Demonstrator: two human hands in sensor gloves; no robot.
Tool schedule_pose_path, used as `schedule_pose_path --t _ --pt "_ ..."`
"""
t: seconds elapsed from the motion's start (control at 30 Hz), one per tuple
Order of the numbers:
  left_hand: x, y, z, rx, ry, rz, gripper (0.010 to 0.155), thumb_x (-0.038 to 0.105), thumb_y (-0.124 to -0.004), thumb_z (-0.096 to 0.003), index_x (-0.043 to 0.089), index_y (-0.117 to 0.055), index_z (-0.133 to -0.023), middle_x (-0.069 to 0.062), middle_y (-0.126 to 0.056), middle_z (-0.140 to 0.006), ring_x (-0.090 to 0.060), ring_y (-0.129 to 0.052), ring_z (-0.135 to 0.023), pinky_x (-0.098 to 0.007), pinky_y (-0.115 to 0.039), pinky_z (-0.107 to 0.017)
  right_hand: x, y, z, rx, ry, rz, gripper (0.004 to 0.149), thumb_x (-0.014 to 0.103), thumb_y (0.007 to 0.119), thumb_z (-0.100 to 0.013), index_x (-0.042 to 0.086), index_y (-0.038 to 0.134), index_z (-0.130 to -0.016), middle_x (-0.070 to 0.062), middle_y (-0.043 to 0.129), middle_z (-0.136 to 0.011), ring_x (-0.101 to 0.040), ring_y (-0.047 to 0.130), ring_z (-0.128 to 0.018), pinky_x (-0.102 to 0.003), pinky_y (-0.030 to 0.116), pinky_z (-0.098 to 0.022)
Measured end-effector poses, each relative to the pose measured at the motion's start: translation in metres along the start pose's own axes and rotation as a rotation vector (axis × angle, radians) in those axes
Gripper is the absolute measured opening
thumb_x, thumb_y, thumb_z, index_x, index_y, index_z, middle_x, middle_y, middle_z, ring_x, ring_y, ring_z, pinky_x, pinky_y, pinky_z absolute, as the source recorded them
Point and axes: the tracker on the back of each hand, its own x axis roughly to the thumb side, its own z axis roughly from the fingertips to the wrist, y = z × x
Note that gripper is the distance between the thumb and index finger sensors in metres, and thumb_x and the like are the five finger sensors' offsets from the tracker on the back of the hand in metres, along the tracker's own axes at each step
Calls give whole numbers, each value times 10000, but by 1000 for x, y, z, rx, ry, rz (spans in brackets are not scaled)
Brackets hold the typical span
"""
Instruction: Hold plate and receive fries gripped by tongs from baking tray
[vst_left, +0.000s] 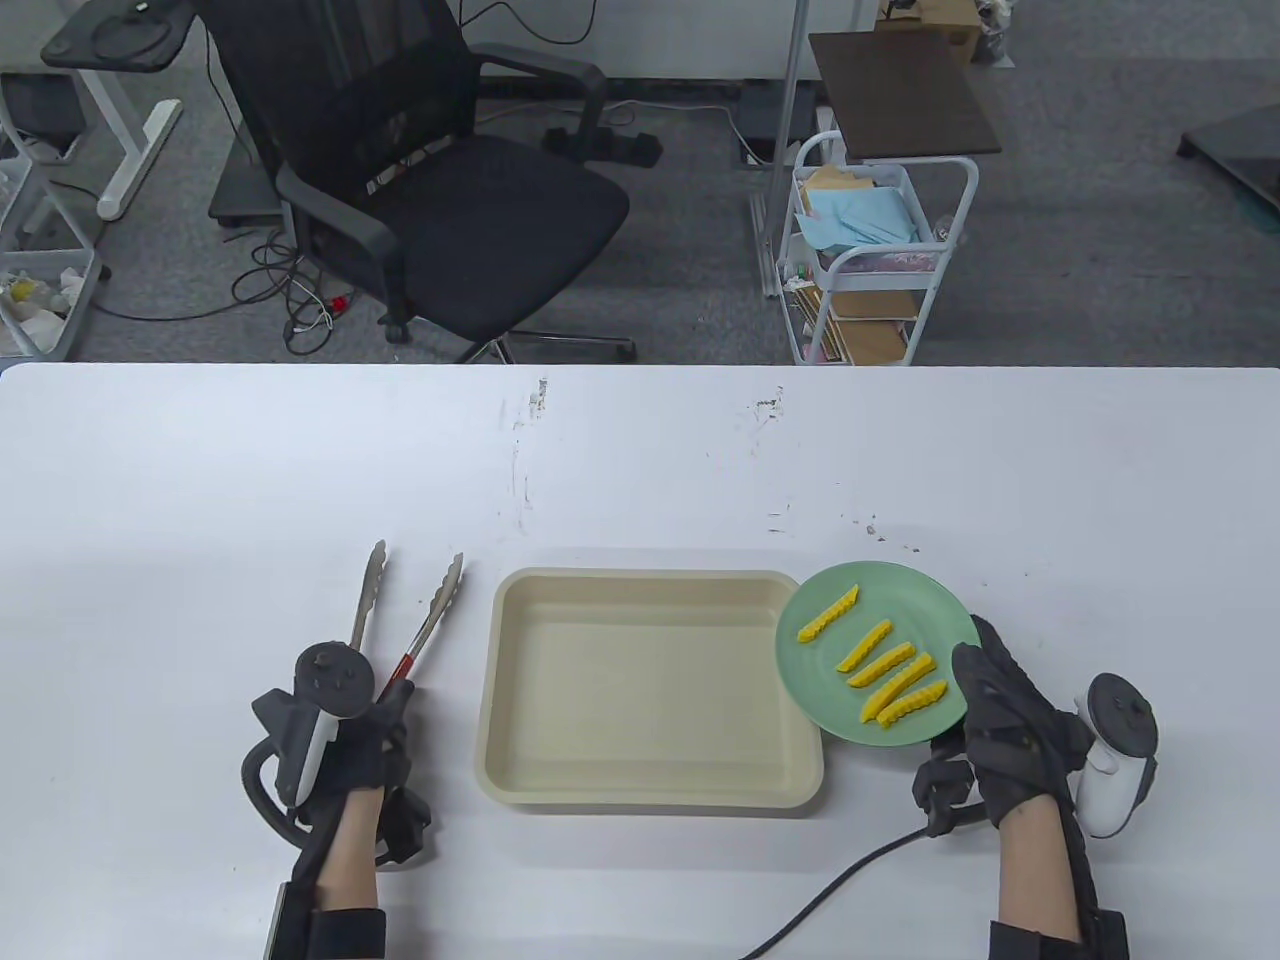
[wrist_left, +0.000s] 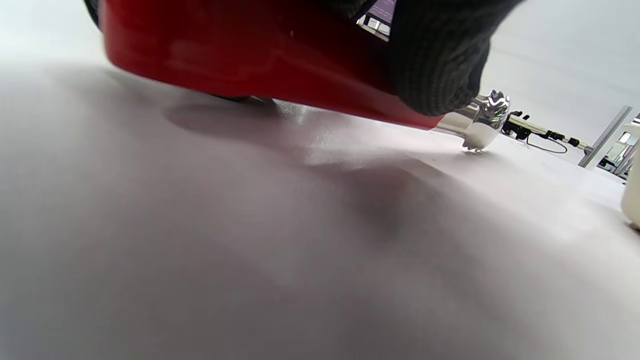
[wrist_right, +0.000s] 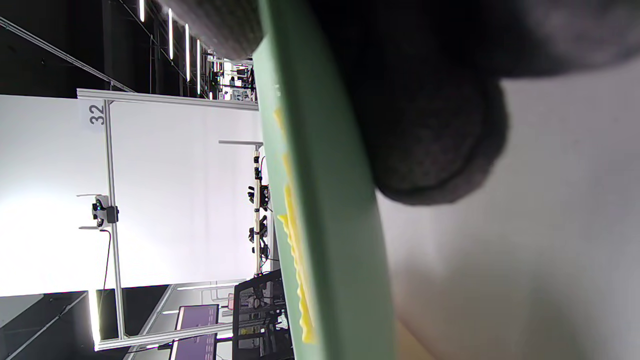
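Five yellow fries (vst_left: 885, 670) lie on the green plate (vst_left: 925, 600), which the right hand (vst_left: 1000, 730) pinches with its fingers (wrist_right: 430, 145), while the left hand (vst_left: 345, 730) grips the tongs (vst_left: 420, 625) beside the baking tray (vst_left: 520, 780).

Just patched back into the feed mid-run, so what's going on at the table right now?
The right hand holds the green plate by its near edge, the plate overlapping the right corner of the baking tray. Five yellow fries lie on the plate, and the tray looks empty. The left hand grips the red-handled end of the tongs, which lie open on the white table left of the tray, holding nothing. The transfer looks finished.
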Motion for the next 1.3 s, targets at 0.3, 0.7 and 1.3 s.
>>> schedule_pose_path --t 0.3,0.7,1.3 --pt "-2 4 3 -41 1 -13 836 552 -713 -578 108 -312 -1162 -160 -556 -1130 -349 -662 -875 -617 -539 -650 1 -2 0 -1 1 6 552 337 629 -531 148 475 -1027 -176 792 -811 -325 1031 -269 -395 865 -150" --pt "5 25 29 126 -147 173 881 622 -663 -572 82 -280 -1153 -182 -494 -1147 -417 -608 -966 -685 -447 -697 1 -51 8 -186 36 -61 546 334 628 -531 158 482 -1027 -216 628 -908 -324 1050 -315 -388 893 -171" --pt "22 26 44 145 -250 122 865 615 -659 -574 81 -300 -1152 -182 -508 -1145 -424 -613 -969 -690 -448 -695 -13 -74 6 -298 194 -61 573 252 651 -521 161 410 -1033 -252 608 -875 -454 1032 -485 -425 970 -251"
